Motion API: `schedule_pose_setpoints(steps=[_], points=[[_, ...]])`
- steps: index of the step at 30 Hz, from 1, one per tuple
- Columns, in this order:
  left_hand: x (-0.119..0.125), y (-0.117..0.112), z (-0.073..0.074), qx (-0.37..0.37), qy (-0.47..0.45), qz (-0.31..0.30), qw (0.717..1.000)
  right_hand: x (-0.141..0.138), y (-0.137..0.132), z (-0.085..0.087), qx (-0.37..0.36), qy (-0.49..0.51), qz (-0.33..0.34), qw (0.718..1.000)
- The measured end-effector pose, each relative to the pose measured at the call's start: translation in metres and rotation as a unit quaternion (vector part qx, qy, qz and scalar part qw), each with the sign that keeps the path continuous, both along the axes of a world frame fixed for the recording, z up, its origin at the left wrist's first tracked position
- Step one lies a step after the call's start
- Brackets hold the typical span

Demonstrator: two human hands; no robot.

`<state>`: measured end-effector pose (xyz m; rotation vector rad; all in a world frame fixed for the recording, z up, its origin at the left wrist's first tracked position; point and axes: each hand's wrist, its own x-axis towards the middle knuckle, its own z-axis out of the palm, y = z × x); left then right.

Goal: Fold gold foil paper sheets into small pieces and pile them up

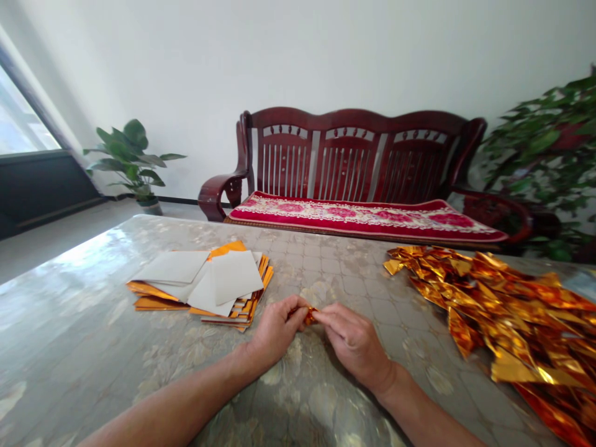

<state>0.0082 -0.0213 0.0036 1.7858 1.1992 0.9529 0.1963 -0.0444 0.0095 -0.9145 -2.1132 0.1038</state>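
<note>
Thumb and fingers closed, the left hand and right hand pinch a small, shiny orange-gold foil piece over the grey floral-patterned tabletop; tabletop stretches between a grey-backed orange paper stack, left, and a crinkled gold-foil heap, right; beyond its far edge, a dark-red wooden bench.

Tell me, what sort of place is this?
Probably a living room in a home, though I can't be sure: a dark wooden bench with a flowered cover stands by the wall, with leafy plants on either side.
</note>
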Motion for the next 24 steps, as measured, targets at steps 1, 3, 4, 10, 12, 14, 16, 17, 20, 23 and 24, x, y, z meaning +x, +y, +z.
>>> schedule_pose_setpoints(steps=[1, 3, 4, 10, 12, 14, 16, 17, 20, 23, 24], points=[[0.000, 0.000, 0.000, -0.003, 0.001, 0.002, 1.000, 0.000, 0.000, -0.001, 0.000, -0.002, -0.002, 1.000], [-0.001, 0.000, 0.000, -0.008, 0.002, 0.006, 1.000, 0.001, 0.000, -0.002, -0.001, -0.005, -0.006, 1.000], [-0.001, -0.001, 0.001, -0.009, 0.003, 0.007, 1.000, 0.001, 0.001, -0.002, -0.002, -0.006, -0.009, 1.000], [-0.009, -0.010, 0.025, 0.049, 0.093, -0.044, 0.993, 0.005, 0.003, -0.004, -0.019, 0.005, -0.021, 1.000], [-0.012, -0.012, 0.031, 0.072, 0.126, -0.067, 0.987, 0.006, 0.004, -0.005, -0.027, 0.011, -0.027, 0.999], [-0.015, -0.011, 0.033, 0.091, 0.151, -0.075, 0.982, 0.006, 0.005, -0.006, -0.036, 0.016, -0.037, 0.999], [-0.017, -0.009, 0.030, 0.101, 0.155, -0.078, 0.980, 0.007, 0.006, -0.006, -0.043, 0.021, -0.045, 0.998], [-0.017, -0.007, 0.027, 0.102, 0.146, -0.083, 0.981, 0.008, 0.007, -0.006, -0.045, 0.024, -0.048, 0.998], [-0.017, -0.001, 0.016, 0.086, 0.085, -0.099, 0.988, 0.008, 0.008, -0.006, -0.053, 0.033, -0.051, 0.997], [-0.016, 0.003, 0.007, 0.085, 0.037, -0.104, 0.990, 0.009, 0.008, -0.005, -0.057, 0.037, -0.051, 0.996], [-0.015, 0.004, 0.005, 0.089, 0.031, -0.105, 0.990, 0.009, 0.008, -0.005, -0.056, 0.037, -0.050, 0.996]])
